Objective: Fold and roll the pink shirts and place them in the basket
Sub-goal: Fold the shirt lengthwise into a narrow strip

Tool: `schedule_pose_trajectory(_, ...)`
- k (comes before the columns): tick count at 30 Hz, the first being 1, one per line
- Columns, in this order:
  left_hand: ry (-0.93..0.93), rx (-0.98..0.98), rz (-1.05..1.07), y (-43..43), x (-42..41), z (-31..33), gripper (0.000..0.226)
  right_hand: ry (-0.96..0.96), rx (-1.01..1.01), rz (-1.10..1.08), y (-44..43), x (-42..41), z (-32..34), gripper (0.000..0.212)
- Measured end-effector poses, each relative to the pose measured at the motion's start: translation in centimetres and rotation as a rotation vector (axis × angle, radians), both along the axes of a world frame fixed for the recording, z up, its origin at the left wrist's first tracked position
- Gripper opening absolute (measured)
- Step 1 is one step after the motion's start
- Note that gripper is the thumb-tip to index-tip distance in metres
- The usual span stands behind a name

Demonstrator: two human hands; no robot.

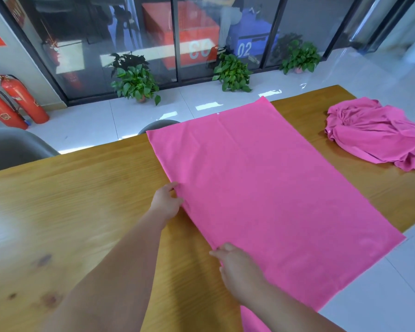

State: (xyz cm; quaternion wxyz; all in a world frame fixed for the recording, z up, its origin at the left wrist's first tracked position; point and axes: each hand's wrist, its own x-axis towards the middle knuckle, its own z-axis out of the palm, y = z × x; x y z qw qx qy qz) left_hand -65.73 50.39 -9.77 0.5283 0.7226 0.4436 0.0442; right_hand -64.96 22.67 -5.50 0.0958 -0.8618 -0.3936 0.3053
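A pink shirt lies spread flat across the wooden table, its far and right edges hanging over the table's sides. My left hand pinches the shirt's left edge about halfway along. My right hand grips the same edge nearer to me, fingers curled on the cloth. A second pink shirt sits crumpled in a heap at the table's far right. No basket is in view.
Two grey chairs stand behind the table's far edge. Potted plants line a glass wall beyond. Two red fire extinguishers lean at the far left. White tiled floor lies to the right.
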Motion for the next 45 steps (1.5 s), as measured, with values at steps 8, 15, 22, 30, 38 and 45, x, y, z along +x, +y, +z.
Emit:
schedule_pose_trajectory(8, 0.044, -0.029, 0.113, 1.4, -9.4, 0.8, 0.07, 0.026, -0.053, 0.209, 1.5, -5.7, 2.5, 0.042)
schedule_pose_trajectory(15, -0.093, -0.112, 0.172, 1.5, -9.4, 4.1, 0.069, -0.077, 0.01, 0.133, 0.9, -6.2, 5.4, 0.058)
schedule_pose_trajectory(22, -0.258, -0.169, 0.03, -1.4, -3.0, 8.5, 0.087, -0.267, 0.089, -0.032, -2.9, -1.9, 8.9, 0.075)
schedule_pose_trajectory(30, -0.338, -0.107, -0.151, -6.1, 5.4, 12.9, 0.09, -0.3, 0.131, -0.246, -6.6, 2.6, 10.5, 0.079)
schedule_pose_trajectory(38, -0.298, -0.056, -0.257, -10.4, 12.6, 14.8, 0.092, -0.281, 0.174, -0.33, -10.5, 7.4, 11.3, 0.077)
schedule_pose_trajectory(45, -0.26, -0.027, -0.261, -13.8, 19.2, 14.7, 0.091, -0.204, 0.208, -0.325, -14.0, 13.5, 11.5, 0.073)
